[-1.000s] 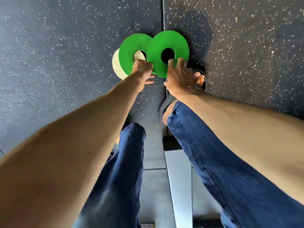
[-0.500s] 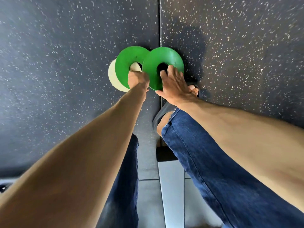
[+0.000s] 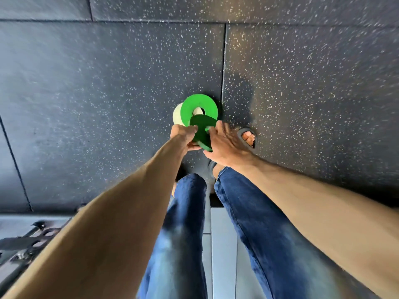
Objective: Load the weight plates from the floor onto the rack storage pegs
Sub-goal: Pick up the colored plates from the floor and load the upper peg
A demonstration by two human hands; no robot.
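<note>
Holds one green plate (image 3: 201, 131) tilted up on edge, shaded face to the camera, mid-scene. Grips its left rim with the left hand (image 3: 183, 135), fingers curled; clasps its right rim with the right hand (image 3: 225, 145). Reaches down with both arms nearly straight, hands close together. Just beyond, flat on the speckled floor (image 3: 108, 104): a second green plate (image 3: 189, 106) over a cream plate (image 3: 177, 115), mostly hidden. To the right, a sandalled foot (image 3: 248, 137). Near left, blurred metal framework (image 3: 21, 244), hard to make out.
</note>
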